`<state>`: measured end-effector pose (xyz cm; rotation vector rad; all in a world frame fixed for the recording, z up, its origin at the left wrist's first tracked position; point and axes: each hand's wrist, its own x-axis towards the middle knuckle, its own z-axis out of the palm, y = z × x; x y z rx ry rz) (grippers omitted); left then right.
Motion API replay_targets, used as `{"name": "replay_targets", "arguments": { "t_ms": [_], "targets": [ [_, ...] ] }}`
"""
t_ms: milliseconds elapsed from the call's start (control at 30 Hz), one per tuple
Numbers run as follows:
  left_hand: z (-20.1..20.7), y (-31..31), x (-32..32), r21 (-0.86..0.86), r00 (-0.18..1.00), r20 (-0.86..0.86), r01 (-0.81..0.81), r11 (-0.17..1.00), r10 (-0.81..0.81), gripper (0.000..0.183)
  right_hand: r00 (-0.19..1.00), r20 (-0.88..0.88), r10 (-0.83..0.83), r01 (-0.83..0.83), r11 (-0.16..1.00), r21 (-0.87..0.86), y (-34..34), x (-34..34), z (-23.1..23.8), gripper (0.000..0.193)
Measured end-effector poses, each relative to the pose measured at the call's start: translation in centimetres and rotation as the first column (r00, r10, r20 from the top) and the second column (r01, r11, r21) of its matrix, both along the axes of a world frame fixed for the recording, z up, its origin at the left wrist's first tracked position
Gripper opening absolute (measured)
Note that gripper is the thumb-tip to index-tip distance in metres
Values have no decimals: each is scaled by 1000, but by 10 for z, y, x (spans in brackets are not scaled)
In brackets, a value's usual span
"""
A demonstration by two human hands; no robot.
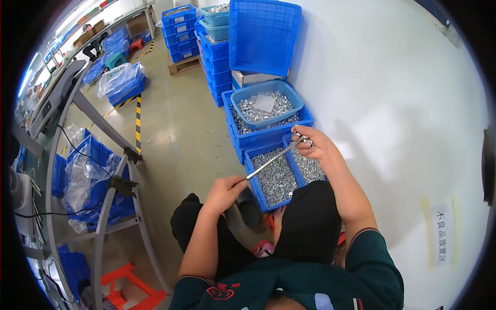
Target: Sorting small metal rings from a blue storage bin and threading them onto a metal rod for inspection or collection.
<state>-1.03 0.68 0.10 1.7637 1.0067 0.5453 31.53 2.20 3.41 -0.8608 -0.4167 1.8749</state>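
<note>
My left hand is closed around the near end of a slim silver metal rod, which slants up and to the right. At its far end my right hand is closed, pinching several small shiny metal parts against the rod's tip. Whether the parts sit on the rod or beside it, I cannot tell. Below the rod stands a blue bin full of small silver metal pieces. Another blue bin of similar pieces is partly hidden under my right hand and knee.
Beyond them, a light blue tub of metal pieces rests in a larger blue crate. Stacked blue crates stand farther back. At left is a grey-legged workbench with bagged blue crates. A white wall borders the right.
</note>
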Motion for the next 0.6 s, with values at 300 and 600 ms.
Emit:
{"name": "replay_targets", "arguments": {
  "t_ms": [300,600],
  "targets": [
    [14,2,-6,96,993,-115,-11,995,22,20,942,336,5,-22,999,46,-5,-8,11,15],
    [11,-2,3,111,992,-113,-37,993,50,22,996,83,-12,18,997,-75,3,-7,-1,19]
  ]
}}
